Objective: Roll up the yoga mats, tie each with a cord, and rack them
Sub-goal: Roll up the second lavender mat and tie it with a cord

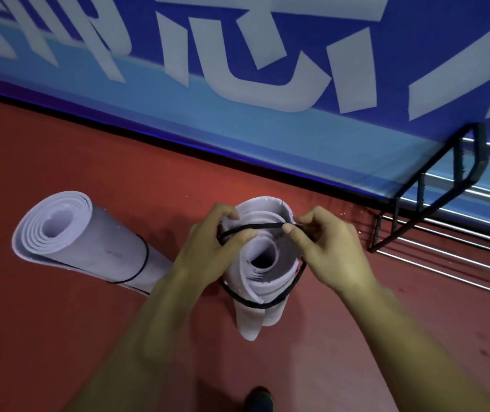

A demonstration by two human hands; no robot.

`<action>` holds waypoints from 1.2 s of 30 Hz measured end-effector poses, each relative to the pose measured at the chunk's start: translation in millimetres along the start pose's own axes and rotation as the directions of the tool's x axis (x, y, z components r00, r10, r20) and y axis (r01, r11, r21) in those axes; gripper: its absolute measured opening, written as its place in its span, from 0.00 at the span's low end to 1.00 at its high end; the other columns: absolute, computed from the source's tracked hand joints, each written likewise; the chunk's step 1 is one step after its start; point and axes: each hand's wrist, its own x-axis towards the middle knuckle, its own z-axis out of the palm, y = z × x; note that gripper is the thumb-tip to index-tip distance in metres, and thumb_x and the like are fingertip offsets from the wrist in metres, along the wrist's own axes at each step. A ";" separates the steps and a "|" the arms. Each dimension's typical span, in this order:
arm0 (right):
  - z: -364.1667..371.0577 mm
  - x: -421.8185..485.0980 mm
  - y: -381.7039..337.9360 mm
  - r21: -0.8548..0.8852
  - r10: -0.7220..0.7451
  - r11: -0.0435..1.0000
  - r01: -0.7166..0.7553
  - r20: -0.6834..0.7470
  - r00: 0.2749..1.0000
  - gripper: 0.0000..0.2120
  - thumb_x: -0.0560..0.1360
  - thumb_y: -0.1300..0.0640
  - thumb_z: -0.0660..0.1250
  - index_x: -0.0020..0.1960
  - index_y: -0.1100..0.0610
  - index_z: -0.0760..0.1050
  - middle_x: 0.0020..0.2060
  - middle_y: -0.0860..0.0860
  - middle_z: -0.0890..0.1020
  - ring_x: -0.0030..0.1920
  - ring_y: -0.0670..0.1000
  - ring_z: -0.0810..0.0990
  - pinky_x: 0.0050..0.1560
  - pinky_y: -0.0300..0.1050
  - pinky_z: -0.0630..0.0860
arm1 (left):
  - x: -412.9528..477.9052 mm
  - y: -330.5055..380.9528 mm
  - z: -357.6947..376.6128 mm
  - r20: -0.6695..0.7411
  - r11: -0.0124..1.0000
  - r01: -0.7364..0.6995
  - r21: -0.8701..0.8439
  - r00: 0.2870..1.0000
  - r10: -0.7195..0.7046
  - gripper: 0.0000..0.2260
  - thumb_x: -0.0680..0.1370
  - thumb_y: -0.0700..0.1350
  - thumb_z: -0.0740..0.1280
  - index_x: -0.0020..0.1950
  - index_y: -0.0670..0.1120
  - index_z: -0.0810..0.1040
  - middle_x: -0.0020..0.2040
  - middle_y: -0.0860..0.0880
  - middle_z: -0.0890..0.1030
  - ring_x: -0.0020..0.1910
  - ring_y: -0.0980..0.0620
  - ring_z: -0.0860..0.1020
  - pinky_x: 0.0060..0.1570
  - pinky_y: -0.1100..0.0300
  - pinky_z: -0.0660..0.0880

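Note:
A rolled pale lilac yoga mat (263, 272) stands on end on the red floor in front of me. A black cord (255, 228) runs across its top end and loops down around its sides. My left hand (211, 248) grips the mat's left edge with the cord over its fingers. My right hand (324, 248) pinches the cord at the mat's right rim. A second rolled lilac mat (68, 233) lies on the floor to the left, with a black cord (142, 263) around it.
A black metal rack (434, 188) with silver rails stands at the right against a blue banner wall (238, 69) with white lettering. Red floor (59, 322) spreads all around. A dark shoe tip (258, 399) shows at the bottom edge.

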 end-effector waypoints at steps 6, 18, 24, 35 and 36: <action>1.0 10.9 -13.7 -0.145 -0.004 0.989 0.001 -0.022 1.000 0.11 0.83 0.47 0.63 0.44 0.50 0.68 0.38 0.45 0.75 0.39 0.50 0.69 0.39 0.45 0.58 | -6.3 12.8 10.0 -0.142 0.997 -0.011 0.070 0.990 0.021 0.13 0.79 0.58 0.64 0.41 0.52 0.69 0.31 0.58 0.75 0.31 0.57 0.73 0.31 0.67 0.65; 19.8 12.6 -14.5 -0.099 0.267 0.960 -0.260 0.058 0.962 0.13 0.83 0.42 0.60 0.47 0.51 0.68 0.35 0.51 0.79 0.42 0.59 0.74 0.39 0.50 0.64 | -18.3 13.8 17.2 -0.346 0.916 0.267 -0.298 0.864 -0.365 0.18 0.80 0.58 0.65 0.42 0.44 0.75 0.37 0.50 0.79 0.38 0.53 0.77 0.41 0.56 0.74; 28.7 -12.5 -10.3 0.325 0.368 0.874 -0.361 0.043 0.929 0.19 0.82 0.48 0.66 0.40 0.61 0.73 0.31 0.48 0.79 0.33 0.47 0.72 0.39 0.45 0.71 | -20.3 17.2 23.6 -0.336 0.824 0.292 -0.485 0.808 -0.484 0.18 0.81 0.54 0.66 0.38 0.44 0.69 0.32 0.51 0.70 0.33 0.55 0.69 0.37 0.57 0.70; 34.8 -69.6 -12.1 0.570 0.250 0.792 -0.218 0.024 0.968 0.51 0.64 0.30 0.76 0.80 0.46 0.59 0.78 0.41 0.65 0.76 0.40 0.65 0.77 0.50 0.64 | -10.0 32.8 51.2 -0.421 0.852 0.043 -0.521 0.856 -0.301 0.15 0.86 0.50 0.57 0.58 0.49 0.83 0.53 0.57 0.84 0.53 0.63 0.81 0.53 0.68 0.75; 33.7 -67.7 -8.5 0.566 0.209 0.798 -0.207 0.062 0.976 0.57 0.61 0.30 0.78 0.81 0.48 0.57 0.77 0.41 0.67 0.75 0.41 0.67 0.76 0.49 0.66 | -13.4 31.6 51.8 -0.392 0.844 0.033 -0.535 0.876 -0.282 0.19 0.87 0.52 0.53 0.60 0.47 0.83 0.55 0.57 0.84 0.55 0.62 0.81 0.55 0.67 0.76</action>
